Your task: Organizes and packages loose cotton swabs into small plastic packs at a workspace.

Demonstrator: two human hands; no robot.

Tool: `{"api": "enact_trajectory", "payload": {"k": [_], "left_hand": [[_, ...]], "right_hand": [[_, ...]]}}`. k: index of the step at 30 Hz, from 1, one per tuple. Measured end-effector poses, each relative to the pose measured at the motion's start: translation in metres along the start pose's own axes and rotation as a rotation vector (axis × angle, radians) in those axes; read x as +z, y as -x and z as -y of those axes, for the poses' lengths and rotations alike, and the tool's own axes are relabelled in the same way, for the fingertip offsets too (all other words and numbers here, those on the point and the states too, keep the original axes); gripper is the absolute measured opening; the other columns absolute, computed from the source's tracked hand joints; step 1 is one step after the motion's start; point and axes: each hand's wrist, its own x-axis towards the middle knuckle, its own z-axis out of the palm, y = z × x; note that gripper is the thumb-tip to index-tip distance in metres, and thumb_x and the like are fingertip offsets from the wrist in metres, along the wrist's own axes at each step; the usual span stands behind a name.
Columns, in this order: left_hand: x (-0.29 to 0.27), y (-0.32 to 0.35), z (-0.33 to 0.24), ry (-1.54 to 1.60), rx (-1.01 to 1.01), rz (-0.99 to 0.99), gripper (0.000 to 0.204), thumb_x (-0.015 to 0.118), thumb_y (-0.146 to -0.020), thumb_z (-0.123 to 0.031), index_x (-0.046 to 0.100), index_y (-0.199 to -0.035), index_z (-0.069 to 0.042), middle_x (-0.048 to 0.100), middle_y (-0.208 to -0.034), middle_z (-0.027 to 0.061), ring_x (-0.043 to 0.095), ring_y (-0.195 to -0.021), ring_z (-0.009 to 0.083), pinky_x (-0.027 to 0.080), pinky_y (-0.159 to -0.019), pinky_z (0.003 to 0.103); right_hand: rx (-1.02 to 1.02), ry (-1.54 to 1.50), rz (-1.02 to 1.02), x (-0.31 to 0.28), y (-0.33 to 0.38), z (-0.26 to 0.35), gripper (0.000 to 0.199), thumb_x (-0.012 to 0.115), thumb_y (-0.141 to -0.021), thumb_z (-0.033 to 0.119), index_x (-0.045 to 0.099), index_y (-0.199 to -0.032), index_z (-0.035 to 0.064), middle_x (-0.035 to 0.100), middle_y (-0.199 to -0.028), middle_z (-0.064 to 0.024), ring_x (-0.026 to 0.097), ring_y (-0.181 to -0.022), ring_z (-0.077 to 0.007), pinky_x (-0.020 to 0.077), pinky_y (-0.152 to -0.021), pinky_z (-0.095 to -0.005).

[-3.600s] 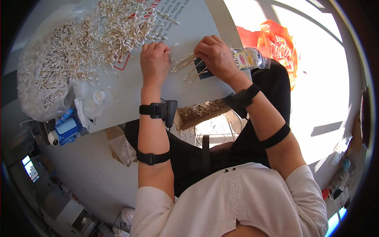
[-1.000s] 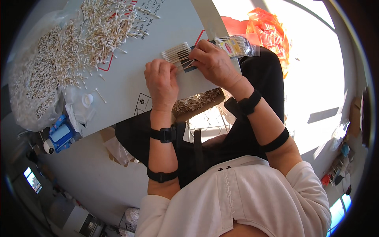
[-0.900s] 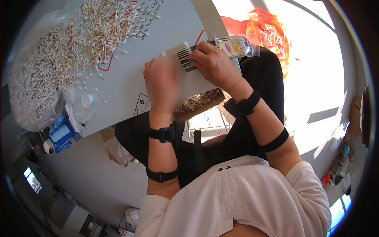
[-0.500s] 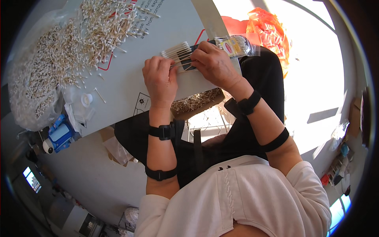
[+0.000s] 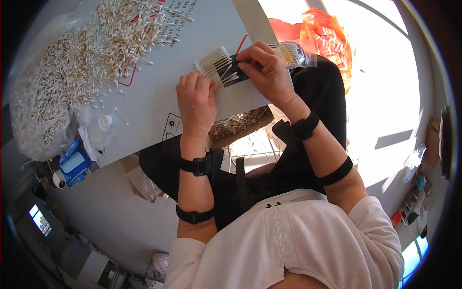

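Observation:
A row of cotton swabs (image 5: 212, 61) lies side by side on the table (image 5: 159, 96), its right end reaching a dark card (image 5: 236, 79). My left hand (image 5: 196, 102) is closed at the row's near side, pinching a few cotton swabs (image 5: 229, 78) whose white tips point over the card. Just right of the card, my right hand (image 5: 267, 70) has its thumb and fingers drawn together by the card's upper edge; what they hold, if anything, is hidden. Behind that hand, a clear packet of swabs (image 5: 290, 54) with a yellow label lies at the table's edge.
A big heap of loose swabs (image 5: 122, 36) spills from a clear plastic bag (image 5: 29, 111) at the left. A blue-and-white device (image 5: 74, 166) sits by the table's corner. Below the table edge is an open box (image 5: 240, 126) of swabs. An orange bag (image 5: 327, 38) stands beyond.
My right hand has lifted slightly up and away from the swabs, uncovering more of the card. My left hand has shifted a little down and right, and its pinched swabs now show apart from the row.

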Motion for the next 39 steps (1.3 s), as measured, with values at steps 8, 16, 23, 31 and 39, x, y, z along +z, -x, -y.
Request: {"api": "enact_trajectory", "payload": {"k": [8, 16, 23, 31, 39], "left_hand": [[0.0, -0.004, -0.002, -0.027, 0.019, -0.031, 0.015, 0.07, -0.072, 0.0, 0.058, -0.079, -0.007, 0.055, -0.084, 0.0058, 0.053, -0.086, 0.029, 0.042, -0.076, 0.041], [-0.004, 0.006, -0.005, -0.076, 0.069, -0.033, 0.014, 0.067, -0.071, -0.001, 0.057, -0.078, -0.006, 0.054, -0.084, 0.006, 0.053, -0.085, 0.0278, 0.04, -0.075, 0.041], [0.004, 0.011, -0.008, -0.058, 0.041, -0.067, 0.014, 0.066, -0.07, 0.001, 0.056, -0.077, -0.006, 0.053, -0.083, 0.0062, 0.052, -0.084, 0.0275, 0.04, -0.074, 0.039], [0.003, 0.007, -0.007, -0.045, 0.03, -0.036, 0.015, 0.067, -0.07, 0.002, 0.058, -0.078, -0.006, 0.054, -0.082, 0.0063, 0.053, -0.084, 0.0287, 0.042, -0.075, 0.04], [0.004, 0.007, -0.006, -0.028, 0.008, -0.046, 0.017, 0.071, -0.07, 0.001, 0.059, -0.08, -0.006, 0.056, -0.081, 0.0054, 0.053, -0.083, 0.0296, 0.044, -0.076, 0.041]], "right_hand": [[-0.216, 0.209, 0.12, 0.006, -0.015, -0.005, 0.01, 0.07, -0.079, 0.004, 0.065, -0.088, 0.0045, 0.058, -0.087, -0.0085, 0.061, -0.072, -0.027, 0.049, -0.065, -0.0354], [-0.281, 0.501, 0.277, 0.016, -0.024, -0.01, 0.01, 0.066, -0.081, 0.01, 0.058, -0.08, 0.0047, 0.054, -0.087, -0.0111, 0.06, -0.077, -0.0338, 0.0485, -0.066, -0.0443], [-0.264, 0.422, 0.166, 0.018, -0.018, -0.008, 0.009, 0.063, -0.08, 0.011, 0.06, -0.075, 0.0047, 0.057, -0.082, -0.0117, 0.063, -0.073, -0.0334, 0.0517, -0.065, -0.0421], [-0.336, 0.448, 0.314, 0.007, -0.017, -0.004, 0.007, 0.066, -0.077, 0.009, 0.06, -0.075, 0.0048, 0.057, -0.085, -0.0103, 0.063, -0.075, -0.0317, 0.0521, -0.066, -0.0415], [-0.251, 0.582, 0.45, 0.009, -0.021, 0.0, 0.016, 0.068, -0.077, 0.007, 0.053, -0.078, 0.0025, 0.058, -0.094, -0.0114, 0.062, -0.081, -0.0329, 0.0492, -0.065, -0.0435]]}}
